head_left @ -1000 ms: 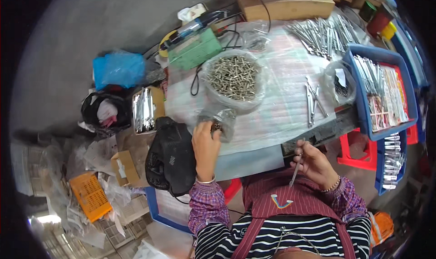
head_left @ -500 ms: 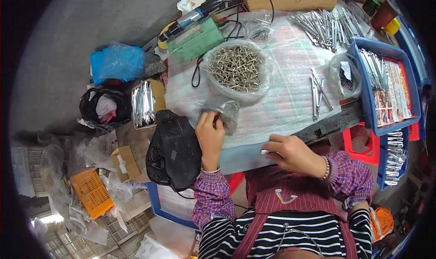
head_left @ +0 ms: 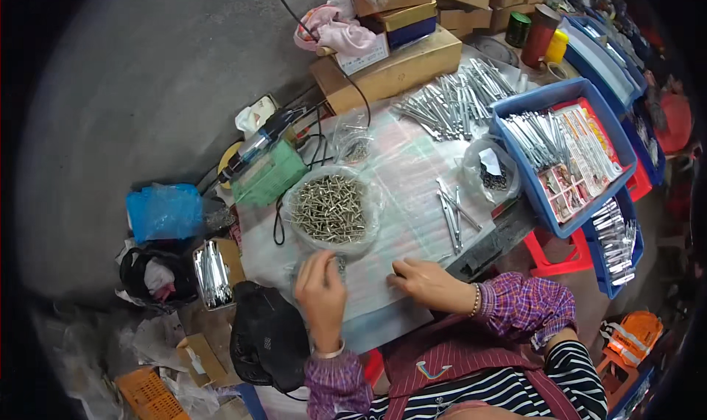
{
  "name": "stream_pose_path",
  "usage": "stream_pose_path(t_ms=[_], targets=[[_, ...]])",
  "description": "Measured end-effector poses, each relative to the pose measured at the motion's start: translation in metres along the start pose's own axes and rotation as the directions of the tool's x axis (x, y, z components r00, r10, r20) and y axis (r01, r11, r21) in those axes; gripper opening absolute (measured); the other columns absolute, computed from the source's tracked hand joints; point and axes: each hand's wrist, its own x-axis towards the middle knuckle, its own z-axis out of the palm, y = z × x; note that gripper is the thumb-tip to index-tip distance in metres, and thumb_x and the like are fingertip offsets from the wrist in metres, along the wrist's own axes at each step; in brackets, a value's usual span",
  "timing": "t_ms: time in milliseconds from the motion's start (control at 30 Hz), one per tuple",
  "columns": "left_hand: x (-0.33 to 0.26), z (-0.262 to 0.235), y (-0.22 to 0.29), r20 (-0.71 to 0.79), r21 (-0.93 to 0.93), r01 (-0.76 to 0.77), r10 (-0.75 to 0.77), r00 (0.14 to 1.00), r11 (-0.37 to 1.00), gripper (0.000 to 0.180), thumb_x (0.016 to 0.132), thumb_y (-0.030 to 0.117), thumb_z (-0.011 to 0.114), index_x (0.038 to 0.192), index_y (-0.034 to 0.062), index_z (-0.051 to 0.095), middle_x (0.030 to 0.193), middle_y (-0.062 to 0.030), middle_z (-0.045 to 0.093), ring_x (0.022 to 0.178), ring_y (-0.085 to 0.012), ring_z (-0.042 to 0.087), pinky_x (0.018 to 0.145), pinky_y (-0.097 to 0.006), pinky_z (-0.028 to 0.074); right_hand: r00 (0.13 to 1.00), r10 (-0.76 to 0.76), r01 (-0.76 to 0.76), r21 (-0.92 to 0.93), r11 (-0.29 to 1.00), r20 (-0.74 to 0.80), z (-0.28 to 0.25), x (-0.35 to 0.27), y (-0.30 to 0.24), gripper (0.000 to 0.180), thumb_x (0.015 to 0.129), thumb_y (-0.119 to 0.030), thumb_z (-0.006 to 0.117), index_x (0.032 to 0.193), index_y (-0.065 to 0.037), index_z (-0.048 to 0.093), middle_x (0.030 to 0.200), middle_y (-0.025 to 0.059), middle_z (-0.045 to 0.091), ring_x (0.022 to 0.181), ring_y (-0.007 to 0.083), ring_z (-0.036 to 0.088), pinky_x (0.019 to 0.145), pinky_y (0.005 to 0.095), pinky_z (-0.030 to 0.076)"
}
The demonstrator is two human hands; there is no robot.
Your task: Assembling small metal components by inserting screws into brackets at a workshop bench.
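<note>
My left hand (head_left: 322, 293) is at the near edge of a small clear plastic bag (head_left: 298, 267), just below a bowl-shaped container of brass-coloured screws or rivets (head_left: 330, 208) lined with clear plastic. Its fingers are bent together, and whatever they hold is hidden. To its right, over the table's near edge, my right hand (head_left: 431, 284) is closed with fingertips pinched; something tiny and dark may be between them, too small to name. A few slim silver metal bars (head_left: 451, 217) lie on the foam-covered tabletop (head_left: 401, 221) beyond the right hand.
A black mesh bag (head_left: 269, 335) sits left of my left forearm. At right stand a blue tray (head_left: 626, 171) of metal bars and a bag of dark small parts (head_left: 495, 181). More bars (head_left: 456, 100) are piled at the back; a green basket (head_left: 272, 173) holds a power screwdriver (head_left: 258, 144).
The view has shifted, showing more of the table's far side. My left hand has drawn back from inside the small plastic bag to its edge. My right hand has come closer to the left.
</note>
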Motion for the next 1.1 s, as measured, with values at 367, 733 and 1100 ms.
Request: stream_pose_path(t_ms=[367, 733, 1100], targets=[[0.182, 0.163, -0.047, 0.407, 0.26, -0.353, 0.229, 0.884, 0.899, 0.014, 0.067, 0.005, 0.059, 0.079, -0.0011, 0.063, 0.082, -0.0213, 0.062, 0.078, -0.0387, 0.059, 0.071, -0.045, 0.046, 0.991, -0.035, 0.038, 0.022, 0.999, -0.128, 0.008, -0.026, -0.001, 0.029, 0.074, -0.014, 0.052, 0.101, -0.004, 0.058, 0.088, 0.0061, 0.05, 0.085, 0.0212, 0.051, 0.072, 0.032, 0.044], [0.18, 0.159, -0.059, 0.378, 0.118, -0.387, 0.319, 0.869, 0.914, 0.022, 0.065, 0.006, 0.066, 0.086, 0.0012, 0.064, 0.084, -0.0182, 0.063, 0.079, -0.0357, 0.06, 0.069, -0.039, 0.048, 0.976, -0.053, 0.071, 0.08, 0.994, -0.212, 0.015, -0.03, 0.01, 0.024, 0.073, -0.015, 0.054, 0.094, -0.003, 0.057, 0.087, 0.0055, 0.05, 0.085, 0.0199, 0.05, 0.074, 0.0296, 0.041], [0.187, 0.156, -0.069, 0.255, -0.039, -0.219, 0.222, 0.941, 0.975, 0.02, 0.066, 0.014, 0.065, 0.084, 0.0076, 0.07, 0.076, -0.012, 0.067, 0.069, -0.0242, 0.066, 0.064, -0.031, 0.051, 0.979, -0.022, 0.046, 0.113, 0.993, -0.205, 0.011, -0.024, 0.004, 0.032, 0.062, -0.006, 0.058, 0.094, -0.005, 0.061, 0.089, 0.0073, 0.055, 0.085, 0.0244, 0.055, 0.073, 0.0349, 0.047]])
